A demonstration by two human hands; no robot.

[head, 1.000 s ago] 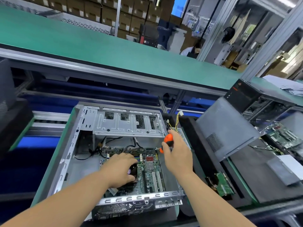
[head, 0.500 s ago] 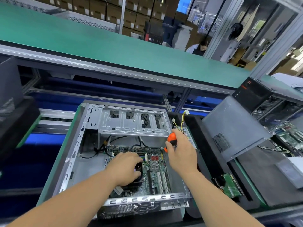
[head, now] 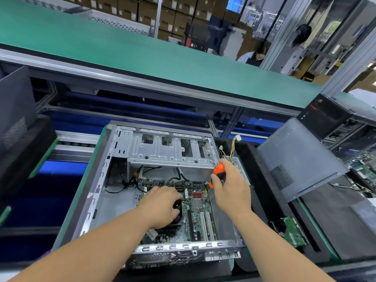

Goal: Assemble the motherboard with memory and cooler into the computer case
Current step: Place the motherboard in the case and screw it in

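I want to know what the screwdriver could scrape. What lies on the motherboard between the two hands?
In the head view, between the left hand and right hand, the motherboard shows a finned heatsink and a red component.

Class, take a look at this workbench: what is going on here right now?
A person is fitting a motherboard into an open computer case. The left hand rests curled over the cooler on the board. The right hand grips an orange screwdriver, its tip down at the board's right edge. The board already lies inside the case.
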